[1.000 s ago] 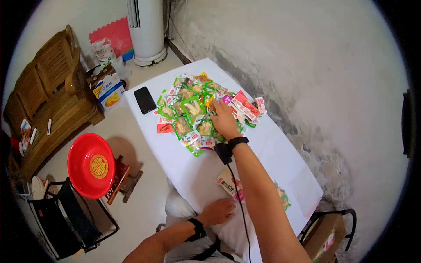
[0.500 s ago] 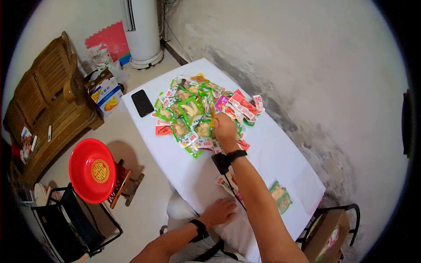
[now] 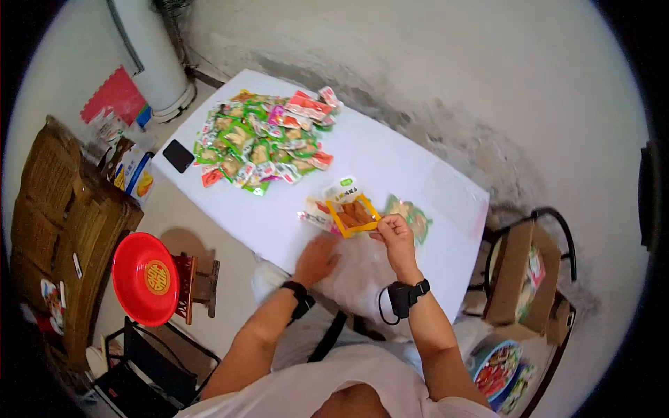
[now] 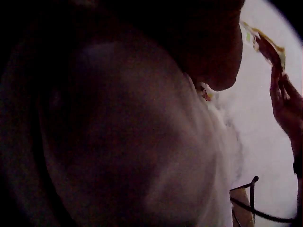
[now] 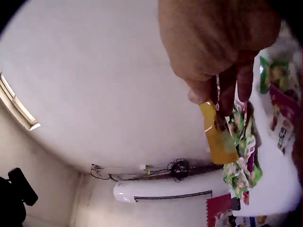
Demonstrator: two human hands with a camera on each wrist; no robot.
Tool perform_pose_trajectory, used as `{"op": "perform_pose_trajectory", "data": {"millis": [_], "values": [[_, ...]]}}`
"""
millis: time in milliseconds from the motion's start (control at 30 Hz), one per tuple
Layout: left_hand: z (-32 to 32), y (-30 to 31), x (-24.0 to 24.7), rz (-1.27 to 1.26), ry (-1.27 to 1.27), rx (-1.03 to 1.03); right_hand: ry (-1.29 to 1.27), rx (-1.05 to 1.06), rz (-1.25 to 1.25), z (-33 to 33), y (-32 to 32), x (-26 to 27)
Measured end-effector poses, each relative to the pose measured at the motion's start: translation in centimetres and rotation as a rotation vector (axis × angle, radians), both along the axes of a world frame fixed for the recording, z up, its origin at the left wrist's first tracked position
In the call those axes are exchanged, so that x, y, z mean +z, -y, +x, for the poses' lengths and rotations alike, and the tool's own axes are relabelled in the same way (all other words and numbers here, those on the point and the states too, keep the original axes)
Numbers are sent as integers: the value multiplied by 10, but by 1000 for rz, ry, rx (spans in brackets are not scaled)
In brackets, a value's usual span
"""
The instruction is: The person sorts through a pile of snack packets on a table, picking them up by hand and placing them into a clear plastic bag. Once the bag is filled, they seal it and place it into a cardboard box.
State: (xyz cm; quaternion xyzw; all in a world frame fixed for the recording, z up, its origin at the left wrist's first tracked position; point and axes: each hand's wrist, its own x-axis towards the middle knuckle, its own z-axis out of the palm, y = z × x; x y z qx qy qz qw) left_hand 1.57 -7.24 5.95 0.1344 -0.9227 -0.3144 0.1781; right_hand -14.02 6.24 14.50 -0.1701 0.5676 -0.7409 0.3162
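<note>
My right hand [image 3: 396, 244] pinches the corner of a yellow-edged snack packet [image 3: 354, 212] with brown food showing through its clear window. In the right wrist view the packet [image 5: 218, 137] hangs from thumb and fingers. My left hand [image 3: 317, 261] rests at the near table edge and holds nothing. Just beyond it lies a white and pink packet [image 3: 315, 214], partly overlapped by the yellow one. A green-edged packet [image 3: 411, 217] lies right of the held packet. The large pile of snack packets [image 3: 261, 139] spreads over the far left of the table. The left wrist view is mostly dark.
A black phone [image 3: 178, 156] lies at the left end of the white-covered table [image 3: 446, 202]. A red basin [image 3: 145, 279] sits on a wooden stool at left. To the right are a cardboard box [image 3: 512, 285] and a tub of packets [image 3: 496, 369].
My right hand has drawn back from the pile toward me, bringing the yellow-edged packet with it. The left hand stays near the table edge. The head view has swung to the right.
</note>
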Motion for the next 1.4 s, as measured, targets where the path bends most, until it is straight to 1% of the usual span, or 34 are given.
{"op": "perform_pose_trajectory", "data": {"millis": [33, 67, 133, 167, 233, 267, 300, 333, 367, 400, 467, 500, 533, 567, 600, 667, 700, 733, 767, 833, 867, 900, 933, 967, 1000, 1033, 1067, 1100, 1133, 1200, 1233, 1300, 1367, 1400], "values": [[-2, 1, -1, -28, -8, -2, 15, -15, 5, 5, -18, -4], [-4, 1, 3, 77, 10, 9, 28, -29, 13, 10, -36, -8], [-10, 1, -15, 117, -155, 71, 34, -76, 15, 23, -63, -20], [-13, -10, -10, 117, -149, 50, 34, -89, 12, 31, -73, -26], [-15, -32, 13, 1032, -100, 63, -12, -137, 2, 44, -85, -37], [-15, -44, 32, 1027, -88, 61, -62, -169, 1, 53, -90, -43], [-15, -57, 54, 1320, 36, 57, -54, -173, -2, 62, -94, -49], [-14, -65, 65, 1610, 163, 54, -204, -167, 84, 70, -97, -54], [-12, -67, 44, 1726, 202, -5, -354, -161, 169, 78, -101, -57], [-9, -72, 40, 1719, 206, -7, -352, -167, 164, 83, -107, -58], [-5, -83, 35, 1411, 256, 125, -512, 74, 340, 89, -118, -52], [-1, -88, 34, 1407, 264, 118, -387, 94, 365, 89, -124, -44], [4, -89, 32, 1289, 193, 49, -382, 85, 364, 88, -128, -36], [7, -90, 32, 1169, 120, -18, -676, -80, 447, 85, -132, -29], [10, -88, 32, 1165, 125, -21, -969, -248, 527, 81, -135, -22], [11, -85, 41, 546, 224, -281, -967, -240, 512, 71, -144, -14], [9, -86, 49, 539, 226, -285, -1002, -139, 536, 66, -148, -11], [8, -88, 58, 419, 241, -376, -1034, -38, 562, 63, -153, -9], [4, -90, 66, 299, 256, -466, -1031, -45, 562, 62, -158, -8], [-3, -87, 69, 222, 271, -513, -771, 211, 617, 60, -169, -8], [-6, -85, 69, 147, 283, -553, -769, 207, 617, 58, -176, -16], [-9, -87, 67, 146, 286, -556, -551, 289, 624, 57, -182, -26], [-12, -90, 63, 361, 247, -450, -331, 367, 625, 56, -187, -37], [-16, -93, 59, 574, 208, -340, -327, 363, 623, 59, -191, -33], [-19, -94, 55, 573, 214, -343, -171, 326, 614, 63, -194, -22], [-22, -94, 50, 748, 168, -267, -11, 291, 603, 69, -197, -17], [-24, -94, 42, 923, 122, -186, 1, 290, 603, 73, -203, -24], [-27, -93, 35, 824, 87, -131, 83, 219, 500, 75, -211, -34], [-26, -90, 28, 824, 93, -132, 162, 148, 397, 77, -219, -43], [-24, -90, 35, -120, -93, -161, 243, 105, 336, 83, -235, -57], [-24, -93, 38, -121, -89, -163, 312, 45, 292, 85, -240, -65], [-29, -98, 44, -310, -158, -240, 381, -18, 247, 84, -251, -86], [-35, -99, 43, -366, -121, -278, 99, 5, 410, 81, -258, -100], [-38, -100, 41, -422, -89, -313, 102, 1, 409, 82, -258, -100]]}}
